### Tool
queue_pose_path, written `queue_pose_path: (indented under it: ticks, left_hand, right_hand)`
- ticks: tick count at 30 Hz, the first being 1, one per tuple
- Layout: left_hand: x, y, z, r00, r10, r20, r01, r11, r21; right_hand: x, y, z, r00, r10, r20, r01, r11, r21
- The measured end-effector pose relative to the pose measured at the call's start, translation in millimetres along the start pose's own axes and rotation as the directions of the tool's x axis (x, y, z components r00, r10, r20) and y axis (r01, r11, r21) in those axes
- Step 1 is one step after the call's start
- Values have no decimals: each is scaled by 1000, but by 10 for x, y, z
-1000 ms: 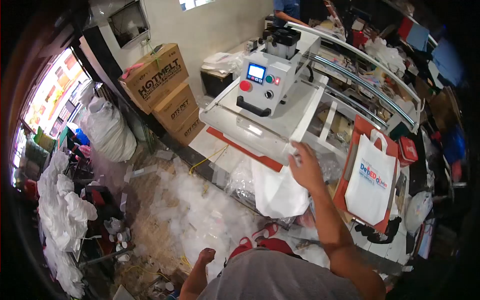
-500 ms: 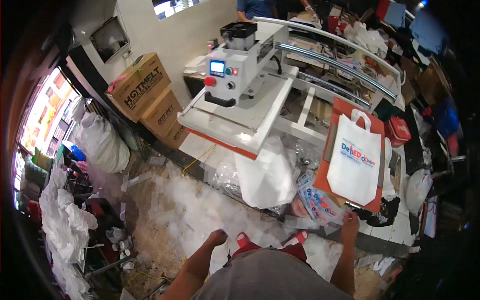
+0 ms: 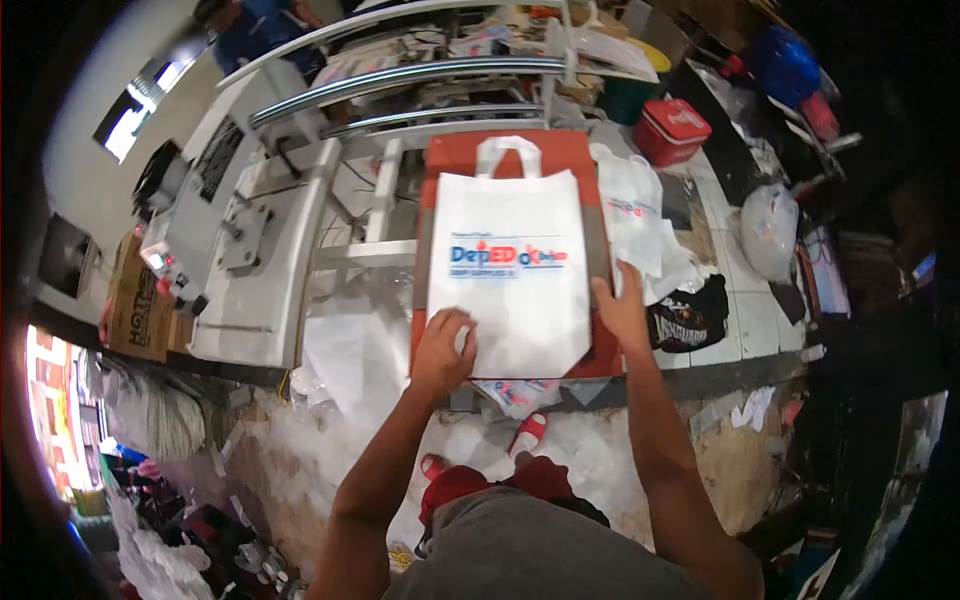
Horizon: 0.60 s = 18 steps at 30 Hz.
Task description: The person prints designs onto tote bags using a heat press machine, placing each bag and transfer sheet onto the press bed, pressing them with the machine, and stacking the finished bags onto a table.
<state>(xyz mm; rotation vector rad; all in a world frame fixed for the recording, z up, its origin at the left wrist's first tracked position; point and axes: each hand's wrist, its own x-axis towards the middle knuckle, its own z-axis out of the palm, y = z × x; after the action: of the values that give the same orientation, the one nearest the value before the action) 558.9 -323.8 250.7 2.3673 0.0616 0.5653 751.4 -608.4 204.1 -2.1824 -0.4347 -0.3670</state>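
A white tote bag with blue and red "DepED" print lies flat on the red-orange press bed, its handle pointing away from me. My left hand is at the bag's lower left edge, fingers apart and touching or just over the fabric. Beside the right edge of the bag is my right hand, thumb and fingers spread, holding nothing that I can see. A second printed white bag lies to the right of the bed, just beyond my right fingers.
The white heat press head stands at the left, with metal rails running behind the bed. Further right are a red box, a black printed cloth and a stuffed plastic bag. Another person is at the back left.
My view has swung right and I am closer to the press bed. Both hands have risen from beside my body to the two sides of the tote bag.
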Motion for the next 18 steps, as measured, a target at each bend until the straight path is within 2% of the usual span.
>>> queue_pose_path:
  ticks: [3,4,7,8,13,17,18]
  left_hand:
    - [599,185,528,993,13,121,-12,1000,-3]
    - [720,241,688,987,26,157,-28,1000,9]
    - [1051,328,1033,981,85,177,-89,996,13]
    - [1112,322,1127,979,79,187,-83,996,13]
    - [1297,390,1389,951,223,216,-254,959,127]
    - [1307,316,1494,962,199,188,-230,959,166]
    - [1330,268,1492,979,141,151,-165,973,161]
  right_hand:
    - [31,173,237,973,182,145,-180,983,-25]
    - [-30,179,218,968,200,154,-197,980,-30]
    - [-60,170,213,969,182,165,-198,977,85]
    - [-76,169,223,967,192,170,-208,974,84]
    - [-37,175,215,975,167,148,-182,979,90]
    - [-22,128,255,975,185,125,-191,981,36]
    - [-32,136,274,975,185,127,-191,981,38]
